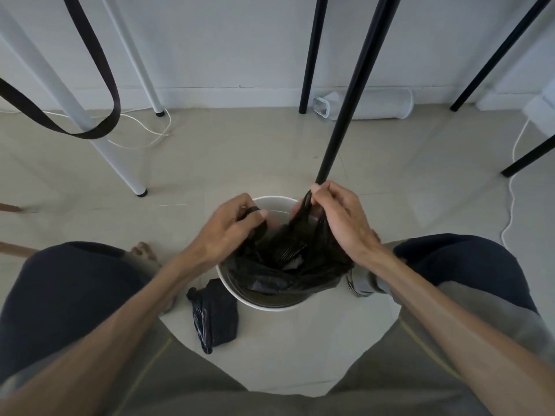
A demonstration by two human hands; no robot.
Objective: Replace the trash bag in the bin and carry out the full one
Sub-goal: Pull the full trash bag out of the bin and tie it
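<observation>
A small round white bin (271, 306) stands on the floor between my knees. A black trash bag (270, 274) sits inside it, its top gathered upward. My left hand (231, 228) grips the bag's left edge over the bin. My right hand (339, 217) pinches the bag's right edge and holds it raised above the rim. Some pale trash shows inside the bag. A folded black bag (214, 316) lies on the floor just left of the bin, near me.
White table legs (99, 139) stand at left, black legs (348, 115) behind the bin and at right. A black strap (99, 127) hangs at upper left. White cables (510, 199) run along the floor. A white cylinder (378, 108) lies by the wall.
</observation>
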